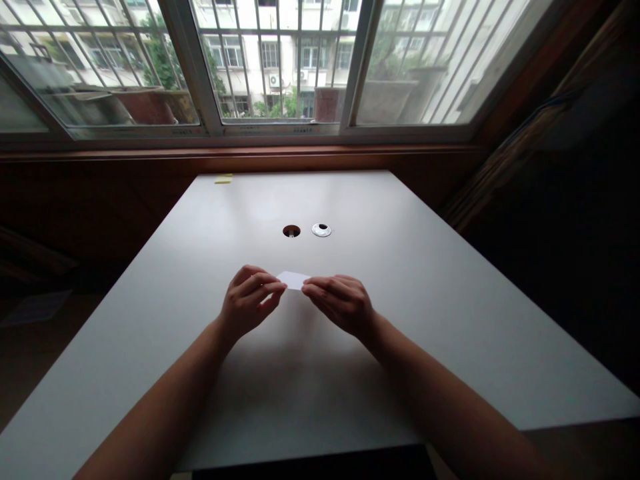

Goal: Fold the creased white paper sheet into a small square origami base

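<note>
A small piece of white paper (294, 280) is held above the middle of the white table. My left hand (250, 300) pinches its left edge between thumb and fingers. On the other side, my right hand (343, 301) grips the right edge in the same way. The paper looks flat and roughly level; parts of both edges are hidden behind my fingertips.
The white table (430, 320) reaches to a wooden sill under a barred window. Beyond my hands are a round cable hole (291, 231) and a silver grommet cover (321, 230). Yellow slips (223, 179) lie at the far left edge.
</note>
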`<state>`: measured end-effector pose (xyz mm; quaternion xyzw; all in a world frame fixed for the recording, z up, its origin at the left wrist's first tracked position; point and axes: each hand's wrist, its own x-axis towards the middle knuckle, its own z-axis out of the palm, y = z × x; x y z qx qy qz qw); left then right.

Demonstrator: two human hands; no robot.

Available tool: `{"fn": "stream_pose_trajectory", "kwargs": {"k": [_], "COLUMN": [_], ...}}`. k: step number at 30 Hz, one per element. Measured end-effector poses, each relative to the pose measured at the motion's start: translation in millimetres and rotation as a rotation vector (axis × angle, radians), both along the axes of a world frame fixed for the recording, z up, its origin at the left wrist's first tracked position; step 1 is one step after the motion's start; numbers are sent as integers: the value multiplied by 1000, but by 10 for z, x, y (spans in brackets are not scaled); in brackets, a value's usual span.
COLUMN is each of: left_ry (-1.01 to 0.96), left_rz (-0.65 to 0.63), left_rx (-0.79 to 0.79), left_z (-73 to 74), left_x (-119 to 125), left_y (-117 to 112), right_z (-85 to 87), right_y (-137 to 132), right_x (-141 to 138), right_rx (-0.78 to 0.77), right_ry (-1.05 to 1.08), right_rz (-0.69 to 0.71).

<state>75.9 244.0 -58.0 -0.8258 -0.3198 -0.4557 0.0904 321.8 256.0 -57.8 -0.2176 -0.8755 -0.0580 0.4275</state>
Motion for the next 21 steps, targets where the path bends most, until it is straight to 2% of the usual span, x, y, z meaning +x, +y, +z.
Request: {"fn": "stream_pose_trajectory", "kwargs": {"k": [11,21], "left_ry": [-37,-127], "left_rz": [30,104], "left_rx": [24,10], "left_z": [38,6], "left_x": [-71,-198], "left_y": [5,47], "right_z": [22,-14], "right_y": [3,76], "right_x": [54,130], "right_rx": [-58,-126], "right_ry": [95,254], "right_rz": [-76,-86]}}
